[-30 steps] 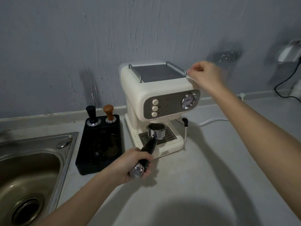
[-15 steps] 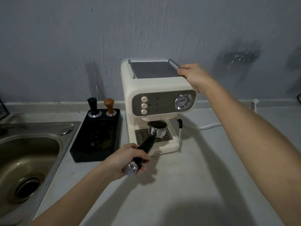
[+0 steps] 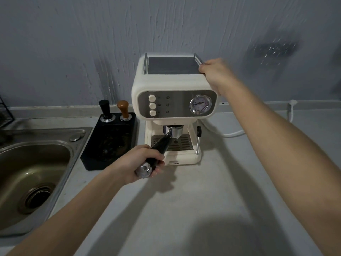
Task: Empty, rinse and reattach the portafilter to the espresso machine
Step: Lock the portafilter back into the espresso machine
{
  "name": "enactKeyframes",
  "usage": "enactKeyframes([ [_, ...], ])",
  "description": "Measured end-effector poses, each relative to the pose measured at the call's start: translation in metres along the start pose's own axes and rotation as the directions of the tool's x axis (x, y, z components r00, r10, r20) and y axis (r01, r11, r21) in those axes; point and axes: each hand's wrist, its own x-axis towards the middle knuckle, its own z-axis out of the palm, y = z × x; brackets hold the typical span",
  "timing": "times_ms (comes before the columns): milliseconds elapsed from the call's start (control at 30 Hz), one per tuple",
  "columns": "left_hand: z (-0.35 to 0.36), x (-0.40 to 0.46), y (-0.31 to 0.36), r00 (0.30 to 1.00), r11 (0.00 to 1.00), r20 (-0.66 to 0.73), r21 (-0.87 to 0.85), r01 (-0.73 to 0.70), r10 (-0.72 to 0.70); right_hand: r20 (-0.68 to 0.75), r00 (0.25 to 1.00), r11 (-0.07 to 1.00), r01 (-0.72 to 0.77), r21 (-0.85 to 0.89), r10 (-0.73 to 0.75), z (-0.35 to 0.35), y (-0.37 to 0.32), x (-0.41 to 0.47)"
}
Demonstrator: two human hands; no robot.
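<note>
A cream espresso machine (image 3: pixel 171 84) stands on the grey counter against the wall. The portafilter (image 3: pixel 162 143) sits under its brew head, the steel basket up in the group and the black handle pointing toward me and to the left. My left hand (image 3: pixel 140 163) is wrapped around the handle near its chrome end cap. My right hand (image 3: pixel 215 74) grips the top right corner of the machine, at the chrome rail beside the cup tray.
A black knock box (image 3: pixel 110 145) with two tampers stands left of the machine. A steel sink (image 3: pixel 33 172) lies at the far left. The steam wand (image 3: pixel 198 139) hangs at the machine's right, and a white cable (image 3: pixel 230 134) trails behind my right arm.
My right hand came down from beside the machine and took hold of its top right corner. My left hand has kept its grip on the handle. The view shifted rightward.
</note>
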Motion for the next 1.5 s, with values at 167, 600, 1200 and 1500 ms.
enactKeyframes([
  [167, -0.004, 0.005, 0.001, 1.0, 1.0, 0.006, -0.029, -0.008, 0.008, -0.009, 1.0, 1.0, 0.005, -0.01, -0.005, 0.0, -0.003, -0.005],
  [600, -0.048, 0.029, 0.023, 0.998, 0.991, 0.06, 0.13, -0.034, 0.026, -0.006, 1.0, 0.999, 0.029, -0.032, -0.029, -0.001, -0.002, -0.005],
  [1200, -0.106, 0.065, 0.058, 0.918, 0.931, 0.392, 0.352, -0.093, -0.057, -0.049, 0.998, 0.998, 0.027, -0.065, -0.03, -0.002, -0.002, -0.008],
  [1500, -0.106, 0.085, 0.059, 0.912, 0.933, 0.408, 0.342, -0.112, -0.04, -0.079, 0.997, 1.0, -0.009, -0.015, 0.007, 0.0, -0.004, -0.013],
])
